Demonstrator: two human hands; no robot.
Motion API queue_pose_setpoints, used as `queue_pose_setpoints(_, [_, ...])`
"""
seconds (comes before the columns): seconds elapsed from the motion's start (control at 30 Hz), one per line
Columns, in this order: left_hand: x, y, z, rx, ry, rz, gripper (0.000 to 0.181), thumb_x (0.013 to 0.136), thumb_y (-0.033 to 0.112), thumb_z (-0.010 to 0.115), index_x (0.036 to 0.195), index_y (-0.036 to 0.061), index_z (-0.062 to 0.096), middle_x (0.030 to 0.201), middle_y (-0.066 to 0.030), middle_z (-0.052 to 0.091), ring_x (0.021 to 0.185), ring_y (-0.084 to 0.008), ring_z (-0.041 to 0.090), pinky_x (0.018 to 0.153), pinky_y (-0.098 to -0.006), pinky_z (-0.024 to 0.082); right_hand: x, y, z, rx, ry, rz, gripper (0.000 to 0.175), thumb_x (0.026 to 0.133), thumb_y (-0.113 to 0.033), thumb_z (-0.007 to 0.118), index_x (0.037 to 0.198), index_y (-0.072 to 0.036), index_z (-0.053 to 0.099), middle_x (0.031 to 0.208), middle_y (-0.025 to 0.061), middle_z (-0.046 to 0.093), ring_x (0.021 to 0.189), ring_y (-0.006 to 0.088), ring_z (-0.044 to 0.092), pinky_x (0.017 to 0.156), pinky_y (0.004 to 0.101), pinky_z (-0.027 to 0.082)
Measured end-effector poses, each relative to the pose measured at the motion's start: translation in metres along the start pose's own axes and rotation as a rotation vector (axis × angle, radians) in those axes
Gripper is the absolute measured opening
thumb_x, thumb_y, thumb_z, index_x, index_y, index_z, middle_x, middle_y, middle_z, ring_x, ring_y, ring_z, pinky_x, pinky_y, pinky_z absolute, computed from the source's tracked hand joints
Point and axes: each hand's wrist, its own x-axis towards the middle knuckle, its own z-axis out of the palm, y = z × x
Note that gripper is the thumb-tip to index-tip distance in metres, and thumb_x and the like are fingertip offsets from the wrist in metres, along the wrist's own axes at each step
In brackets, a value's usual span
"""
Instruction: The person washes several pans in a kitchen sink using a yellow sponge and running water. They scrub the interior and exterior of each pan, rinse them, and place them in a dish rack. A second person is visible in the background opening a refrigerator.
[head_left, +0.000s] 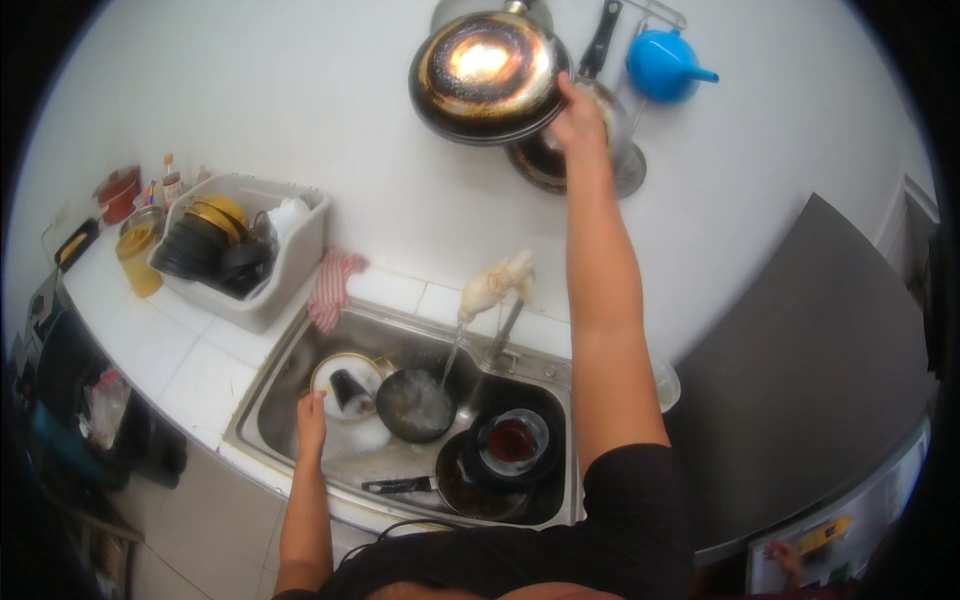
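Observation:
High on the white wall, my right hand (581, 124) grips the right rim of a frying pan (491, 82) with a scorched, shiny underside facing me. The thumb is in front and the fingers are partly hidden behind; the pan's handle points up out of view. My left hand (311, 420) hovers at the left side of the steel sink (349, 476), beside a pot (320, 373) holding a black cup (350, 391). Whether its fingers are closed is unclear. Water from a cloth-wrapped faucet (487, 289) runs into a dark bowl (416, 409).
A black-handled pan (401, 486) and stacked bowls (514, 439) lie in the sink. Left stands a dish rack (304, 262) beside a striped cloth (334, 289). Another pan (540, 161) and a blue funnel (664, 67) hang above. A grey panel (802, 360) borders the right.

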Motion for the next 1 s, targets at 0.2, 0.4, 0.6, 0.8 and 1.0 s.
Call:
queue_pose_setpoints(0.2, [-0.001,0.004,-0.001,0.029,0.024,0.029,0.036,0.092,0.031,0.043,0.101,0.0018,0.062,0.104,-0.0181,0.054,0.101,-0.0298,0.050,0.090,-0.0354,0.036,0.001,0.006,-0.015,0.051,-0.017,0.039,0.027,0.088,-0.004,0.051,0.112,0.007,0.046,0.109,0.0164,0.055,0.102,0.0284,0.054,0.095,0.0413,0.041])
queue_pose_setpoints(0.4, [0.000,0.004,-0.001,0.055,0.005,0.047,0.037,0.091,0.032,0.043,0.102,0.0024,0.061,0.104,-0.0186,0.055,0.101,-0.0303,0.050,0.090,-0.0355,0.037,-0.003,0.020,-0.045,-0.025,-0.032,0.013,0.025,0.089,-0.009,0.051,0.111,0.004,0.049,0.109,0.0140,0.056,0.101,0.0262,0.054,0.092,0.0399,0.042])
queue_pose_setpoints(0.6, [-0.001,0.003,-0.001,0.051,0.017,0.066,0.036,0.091,0.033,0.045,0.103,0.0026,0.061,0.104,-0.0182,0.055,0.100,-0.0298,0.050,0.089,-0.0352,0.037,-0.007,0.033,-0.050,-0.255,0.173,-0.079,0.027,0.089,-0.020,0.055,0.103,0.003,0.055,0.103,0.0134,0.059,0.092,0.0246,0.057,0.083,0.0373,0.045])
queue_pose_setpoints(0.8, [-0.001,0.001,0.001,0.044,0.017,0.082,0.035,0.090,0.031,0.047,0.101,0.0017,0.061,0.101,-0.0185,0.055,0.098,-0.0295,0.051,0.087,-0.0349,0.038,0.000,0.045,-0.067,-0.865,0.539,-0.310,0.036,0.083,-0.026,0.062,0.098,0.006,0.058,0.090,0.0161,0.061,0.083,0.0239,0.059,0.078,0.0339,0.045])
queue_pose_setpoints(1.0, [0.001,-0.004,0.002,0.078,-0.005,0.117,0.034,0.091,0.030,0.047,0.101,0.0008,0.061,0.100,-0.0194,0.055,0.095,-0.0297,0.051,0.085,-0.0354,0.039,-0.004,0.045,-0.087,-1.069,0.593,-0.400,0.046,0.074,-0.018,0.067,0.113,0.003,0.052,0.113,0.0182,0.050,0.097,0.0274,0.054,0.086,0.0344,0.042])
